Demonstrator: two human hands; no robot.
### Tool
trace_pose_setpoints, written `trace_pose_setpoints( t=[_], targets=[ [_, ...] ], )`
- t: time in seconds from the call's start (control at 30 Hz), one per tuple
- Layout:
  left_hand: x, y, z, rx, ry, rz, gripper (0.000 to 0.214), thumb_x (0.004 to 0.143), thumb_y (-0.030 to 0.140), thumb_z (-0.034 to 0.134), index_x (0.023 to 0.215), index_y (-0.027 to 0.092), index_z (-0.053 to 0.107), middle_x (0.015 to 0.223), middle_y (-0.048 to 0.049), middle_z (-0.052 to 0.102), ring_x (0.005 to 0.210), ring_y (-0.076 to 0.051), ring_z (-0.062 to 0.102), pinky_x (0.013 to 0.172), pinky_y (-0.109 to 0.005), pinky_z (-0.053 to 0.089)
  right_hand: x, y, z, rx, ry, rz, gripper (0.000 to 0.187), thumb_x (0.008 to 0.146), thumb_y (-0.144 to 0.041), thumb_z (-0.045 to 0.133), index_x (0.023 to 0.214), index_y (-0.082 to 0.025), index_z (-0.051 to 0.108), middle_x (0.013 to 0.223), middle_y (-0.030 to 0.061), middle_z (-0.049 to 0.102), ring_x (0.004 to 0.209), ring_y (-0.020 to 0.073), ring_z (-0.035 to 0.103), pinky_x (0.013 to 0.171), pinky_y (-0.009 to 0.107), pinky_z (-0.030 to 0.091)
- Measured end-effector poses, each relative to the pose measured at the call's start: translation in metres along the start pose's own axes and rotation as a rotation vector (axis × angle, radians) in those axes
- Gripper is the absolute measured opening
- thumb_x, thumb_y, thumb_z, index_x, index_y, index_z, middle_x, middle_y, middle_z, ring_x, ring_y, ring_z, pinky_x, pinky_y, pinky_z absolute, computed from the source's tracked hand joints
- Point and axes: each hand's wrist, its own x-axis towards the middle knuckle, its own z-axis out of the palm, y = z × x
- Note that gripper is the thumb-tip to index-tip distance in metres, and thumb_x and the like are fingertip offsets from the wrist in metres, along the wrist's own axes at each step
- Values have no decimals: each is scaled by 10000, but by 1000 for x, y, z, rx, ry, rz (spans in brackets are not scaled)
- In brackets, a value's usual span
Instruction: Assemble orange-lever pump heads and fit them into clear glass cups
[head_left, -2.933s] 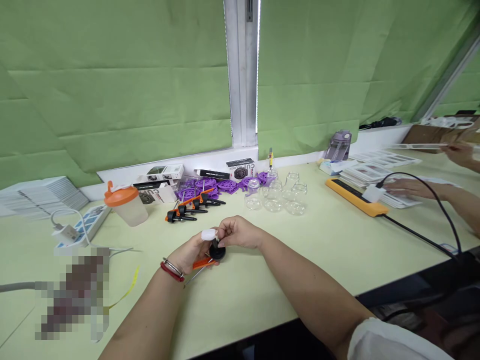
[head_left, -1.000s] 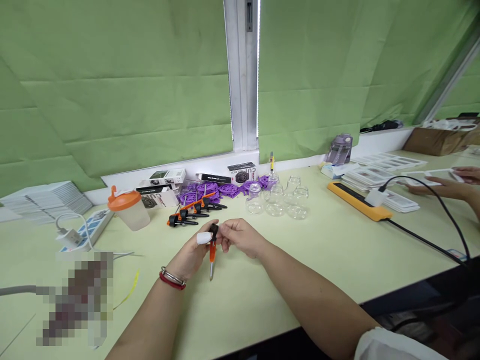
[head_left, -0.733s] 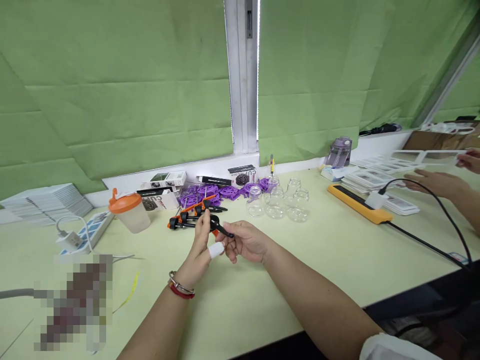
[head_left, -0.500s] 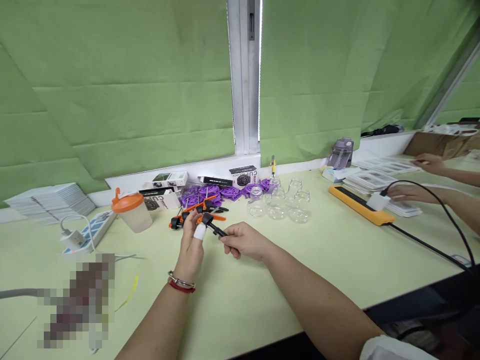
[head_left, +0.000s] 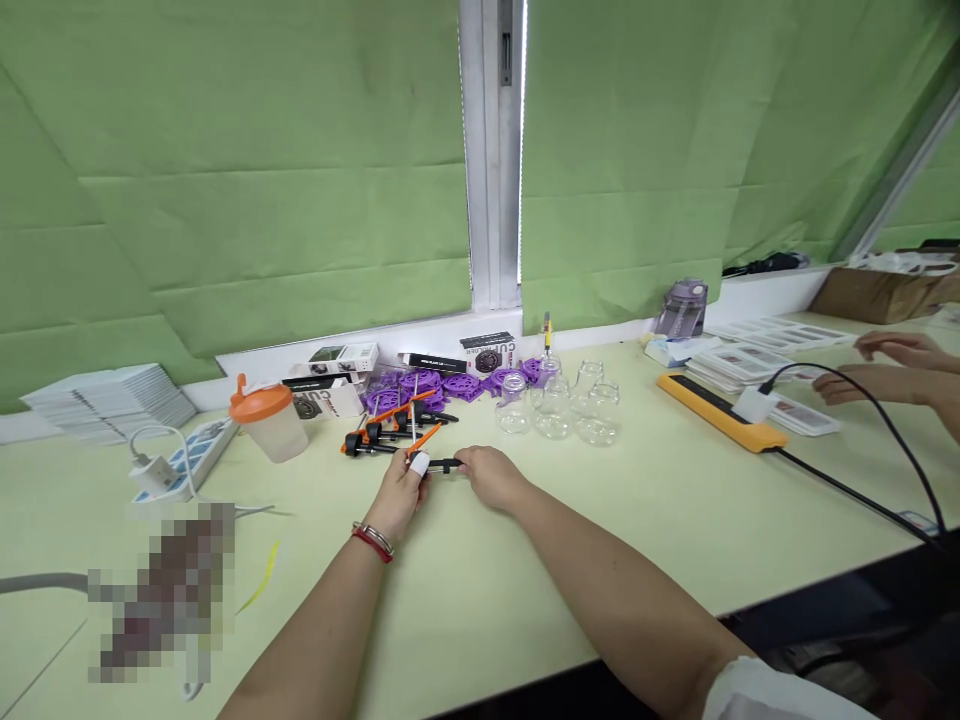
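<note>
My left hand (head_left: 403, 494), with a white covering on one finger, grips one end of a black-and-orange rod-shaped tool (head_left: 444, 465). An orange strip sticks up from that end, and fingers hide part of it. My right hand (head_left: 491, 478) is closed around the tool's other end, so it lies nearly level between the hands, low over the table. Just behind the left hand lie several similar black-and-orange tools (head_left: 375, 436) in a heap. Beyond them are purple openwork plastic pieces (head_left: 411, 388).
Several clear glass jars (head_left: 553, 418) stand right of the purple pieces. Small boxes (head_left: 489, 352) sit against the wall. Left are an orange-lidded cup (head_left: 271, 425) and a power strip (head_left: 196, 455). Right are an orange power strip (head_left: 720, 412) and a co-worker's hands (head_left: 847, 385).
Both hands have lowered the tool slightly, and it has turned from slanting to nearly level. My right hand has shifted a little right. The co-worker's hands have moved over the white cards.
</note>
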Motion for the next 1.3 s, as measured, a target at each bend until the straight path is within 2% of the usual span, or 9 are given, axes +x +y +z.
trace_pose_setpoints(
  t=[0.17, 0.3, 0.4, 0.47, 0.7, 0.87, 1.03, 1.3],
  targets=[
    [-1, 1, 2, 25, 5, 28, 438, 790, 583, 515, 983, 201, 426, 671, 50, 468, 459, -65, 381, 413, -184, 272, -1, 1, 6, 5, 11, -7, 210, 920, -207, 425, 959, -182, 629, 957, 85, 661, 850, 186, 581, 671, 268, 309],
    [2, -3, -1, 9, 48, 111, 481, 826, 565, 468, 1131, 204, 376, 807, 5, 497, 559, -98, 467, 458, -214, 361, 8, -1, 15, 9, 131, 97, 227, 935, -196, 374, 1003, -175, 590, 985, 86, 643, 898, 196, 562, 700, 274, 324],
    [6, -8, -6, 25, 81, 117, 518, 837, 529, 461, 1225, 217, 319, 901, -25, 502, 625, -115, 501, 486, -227, 395, 26, 4, 17, 18, 235, 218, 246, 942, -168, 338, 1019, -157, 571, 1007, 95, 627, 926, 199, 543, 724, 276, 337],
    [8, -9, -8, 44, 82, 95, 524, 840, 507, 455, 1250, 218, 306, 897, -25, 499, 614, -113, 491, 479, -225, 392, 40, 12, 14, 7, 270, 246, 252, 933, -128, 336, 1033, -149, 567, 1050, 107, 608, 957, 196, 526, 752, 272, 339],
    [9, -9, -9, 68, 90, 51, 510, 828, 438, 465, 1267, 227, 314, 810, 15, 471, 565, -101, 449, 462, -211, 366, 84, 41, 10, -29, 269, 338, 261, 948, -135, 304, 1047, -134, 546, 1045, 110, 600, 892, 187, 551, 711, 268, 343],
    [13, -11, -8, 63, 96, 52, 488, 825, 397, 464, 1262, 226, 330, 799, 22, 480, 564, -95, 438, 493, -215, 369, 99, 44, 14, -70, 236, 318, 266, 933, -120, 324, 1054, -145, 559, 1049, 115, 612, 909, 202, 554, 712, 281, 341],
    [17, -12, -11, 106, 111, 91, 512, 811, 405, 490, 1262, 206, 351, 784, 23, 501, 573, -107, 455, 540, -241, 390, 99, 46, 16, -118, 194, 274, 265, 901, -93, 371, 1021, -174, 593, 1022, 99, 632, 922, 210, 535, 718, 287, 336],
    [30, -20, -32, 369, 331, 195, 488, 778, 330, 507, 1230, 164, 430, 846, -25, 569, 705, -170, 557, 677, -310, 453, 85, 43, 18, -178, 201, 202, 273, 885, -74, 387, 992, -165, 620, 1035, 109, 621, 984, 225, 483, 774, 306, 352]
  ],
)
